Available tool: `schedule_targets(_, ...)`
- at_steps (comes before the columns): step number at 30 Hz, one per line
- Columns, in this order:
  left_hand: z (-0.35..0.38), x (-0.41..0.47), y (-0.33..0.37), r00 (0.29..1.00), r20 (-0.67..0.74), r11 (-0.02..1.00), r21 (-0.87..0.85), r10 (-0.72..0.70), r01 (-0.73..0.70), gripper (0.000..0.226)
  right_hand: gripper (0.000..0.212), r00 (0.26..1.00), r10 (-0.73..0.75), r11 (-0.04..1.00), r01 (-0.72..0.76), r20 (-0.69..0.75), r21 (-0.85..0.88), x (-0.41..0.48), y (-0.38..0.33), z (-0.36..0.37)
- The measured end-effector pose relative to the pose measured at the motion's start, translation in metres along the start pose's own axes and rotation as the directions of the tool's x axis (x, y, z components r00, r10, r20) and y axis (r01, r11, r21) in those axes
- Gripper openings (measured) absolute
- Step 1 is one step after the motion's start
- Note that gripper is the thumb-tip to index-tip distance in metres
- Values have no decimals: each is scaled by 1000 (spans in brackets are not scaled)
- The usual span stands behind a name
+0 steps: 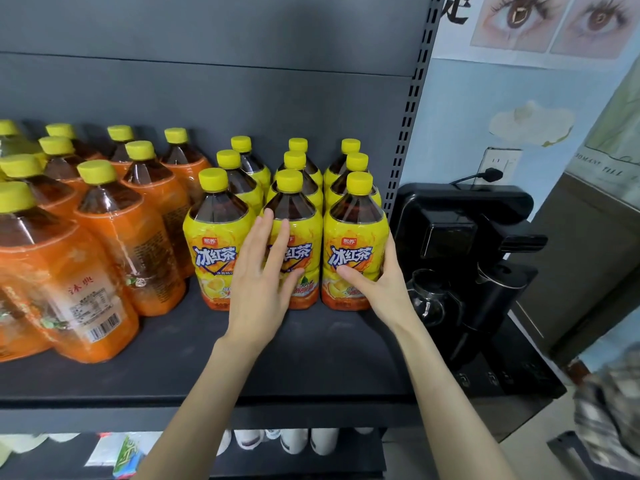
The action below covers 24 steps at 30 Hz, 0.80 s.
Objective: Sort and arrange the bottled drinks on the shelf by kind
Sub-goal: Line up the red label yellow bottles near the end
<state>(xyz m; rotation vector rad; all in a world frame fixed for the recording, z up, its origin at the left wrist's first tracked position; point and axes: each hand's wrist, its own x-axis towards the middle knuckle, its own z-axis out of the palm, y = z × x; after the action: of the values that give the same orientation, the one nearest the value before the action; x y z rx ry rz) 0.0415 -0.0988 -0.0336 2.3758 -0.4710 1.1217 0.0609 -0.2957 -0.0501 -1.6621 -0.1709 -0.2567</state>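
Nine yellow-label bottles (214, 251) at 12 o'clock on the shelf (294, 358), in three files of three, labels forward. Packed tight, probably so as to read as one kind.

Right hand (381, 285) wrapped round the front right bottle (353, 237), thumb across the label, fingers hidden behind its 3 o'clock side. A hold suited to nudging or turning it square with its neighbours.

Left hand (259, 282) spread wide, fingers straight and flat against the front middle bottle (298, 251), gripping nothing. Likely there to steady the front row while seating the end bottle.

At 9 o'clock of that block, just beside it, orange-label bottles (138, 230), kept apart as the second kind. Nine yellow caps counted, with more perhaps cut off past the frame edge. Several turned barcode outward, so probably some facing work left on that side.

At 3 o'clock, beyond the shelf end, one black drinks machine (464, 237) with one glass jug (429, 299) at its 6 o'clock.

Sorting by kind apparently close to done, with only straightening and facing left, at a guess.
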Motion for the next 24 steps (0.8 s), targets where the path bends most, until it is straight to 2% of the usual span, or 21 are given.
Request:
schedule_targets(10, 0, 3, 2, 1000, 5, 1000, 2, -9, 9, 72, 100, 1000, 8, 1000, -8, 20, -15, -1, -3, 2)
schedule_targets(14, -5, -5, 5, 999, -11, 998, -37, -48, 47, 72, 105, 999, 23, 999, -24, -33, -42, -9, -7, 5)
schedule_targets(17, -9, -23, 5, 977, -126, 985, -62, -169, 163, 65, 109, 995, 15, 997, -22, -98, -77, -24, -5, 12)
schedule_targets(20, -14, -38, -1, 900, -228, 928, -104, -371, 357, 75, 115, 989, 12, 990, -32, -149, -134, -34, -7, 18)
schedule_targets(22, -17, -41, -9, 840, -221, 867, -186, -496, 463, 89, 116, 983, -11, 978, -28, -183, -207, -36, -8, 23)
schedule_targets(24, -18, -40, -21, 792, -133, 789, -280, -596, 547, 101, 115, 973, -27, 960, -38, -227, -276, -39, -9, 30)
